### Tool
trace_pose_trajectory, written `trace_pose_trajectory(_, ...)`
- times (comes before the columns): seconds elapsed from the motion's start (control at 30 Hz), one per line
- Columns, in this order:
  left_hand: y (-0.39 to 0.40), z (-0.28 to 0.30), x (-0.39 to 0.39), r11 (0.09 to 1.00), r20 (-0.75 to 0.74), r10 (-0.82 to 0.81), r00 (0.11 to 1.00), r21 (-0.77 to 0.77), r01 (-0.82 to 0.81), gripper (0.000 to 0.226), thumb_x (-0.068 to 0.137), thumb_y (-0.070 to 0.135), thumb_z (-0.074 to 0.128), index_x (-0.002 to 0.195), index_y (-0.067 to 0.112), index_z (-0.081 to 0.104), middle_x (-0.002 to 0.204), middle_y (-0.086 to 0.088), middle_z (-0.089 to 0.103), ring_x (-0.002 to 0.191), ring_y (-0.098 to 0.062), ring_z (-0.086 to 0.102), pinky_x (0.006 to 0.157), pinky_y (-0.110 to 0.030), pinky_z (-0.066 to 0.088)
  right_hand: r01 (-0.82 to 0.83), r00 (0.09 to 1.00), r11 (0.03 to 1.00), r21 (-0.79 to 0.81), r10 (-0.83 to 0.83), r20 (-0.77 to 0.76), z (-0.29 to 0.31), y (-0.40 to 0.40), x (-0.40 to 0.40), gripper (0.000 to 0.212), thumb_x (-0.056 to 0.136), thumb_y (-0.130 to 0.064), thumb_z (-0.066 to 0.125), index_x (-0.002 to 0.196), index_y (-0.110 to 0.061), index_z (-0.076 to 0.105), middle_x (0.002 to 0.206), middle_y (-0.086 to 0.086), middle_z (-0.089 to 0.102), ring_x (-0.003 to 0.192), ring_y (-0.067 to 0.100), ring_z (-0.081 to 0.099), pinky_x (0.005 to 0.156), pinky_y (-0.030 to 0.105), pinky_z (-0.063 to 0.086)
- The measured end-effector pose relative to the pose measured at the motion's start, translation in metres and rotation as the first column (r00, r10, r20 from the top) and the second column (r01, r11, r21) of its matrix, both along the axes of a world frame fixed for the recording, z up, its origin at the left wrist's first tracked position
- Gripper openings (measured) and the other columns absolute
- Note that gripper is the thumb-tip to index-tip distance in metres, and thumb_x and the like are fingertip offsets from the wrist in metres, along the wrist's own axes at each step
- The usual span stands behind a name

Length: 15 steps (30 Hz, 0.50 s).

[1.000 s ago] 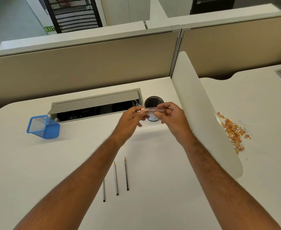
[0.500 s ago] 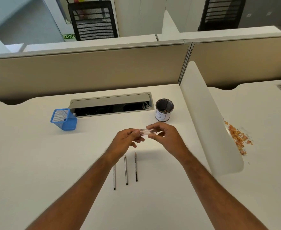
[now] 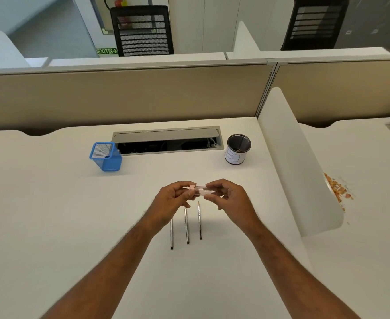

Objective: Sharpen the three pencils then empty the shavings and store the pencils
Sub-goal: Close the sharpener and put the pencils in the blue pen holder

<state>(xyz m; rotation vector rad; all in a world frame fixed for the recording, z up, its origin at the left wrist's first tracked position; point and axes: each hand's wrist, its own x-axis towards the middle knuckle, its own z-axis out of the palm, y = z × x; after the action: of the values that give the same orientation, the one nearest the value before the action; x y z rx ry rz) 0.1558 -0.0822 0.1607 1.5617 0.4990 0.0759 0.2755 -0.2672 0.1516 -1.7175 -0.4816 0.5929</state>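
While hands (image 3: 173, 201) grip, three pencils (image 3: 186, 226) lie.

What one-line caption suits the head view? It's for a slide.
Both hands, left hand and right hand, hold a clear sharpener above three pencils lying on the desk.

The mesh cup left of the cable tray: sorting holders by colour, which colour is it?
Blue, a square mesh cup; the head view, the only one, shows it plainly.

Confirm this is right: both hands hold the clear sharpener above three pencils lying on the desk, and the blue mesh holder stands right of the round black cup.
Wrong on one point: in the head view the blue mesh holder stands left of the round black cup. Both hands, left hand and right hand, do hold the clear sharpener above the three pencils.
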Motion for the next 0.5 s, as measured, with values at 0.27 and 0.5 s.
trace_pose_trajectory(0.27,0.019,0.003,-0.024,0.997,0.033,-0.071,0.997,0.019,0.070,0.024,0.104,0.022,0.070,0.126,0.017,0.078,0.110,-0.002,0.084,0.104,-0.022,0.078,0.089,-0.023,0.061,0.004,1.000,0.999,0.037,-0.005,0.012,-0.004,0.014,-0.033,0.027,0.087,-0.011,0.085,0.111,-0.023,0.079,0.101,-0.007,0.081,0.081,0.011,0.072,0.064,0.029,0.058)
trace_pose_trajectory(0.5,0.032,-0.008,-0.044,0.968,-0.022,-0.168,0.985,0.183,0.169,0.018,0.106,0.027,0.068,0.118,0.022,0.080,0.102,0.000,0.081,0.096,-0.010,0.076,0.093,-0.024,0.061,0.023,0.994,1.000,0.014,-0.021,-0.103,-0.024,0.022,-0.059,0.022,0.089,-0.010,0.083,0.107,-0.018,0.075,0.095,0.002,0.083,0.086,0.023,0.078,0.064,0.035,0.060)
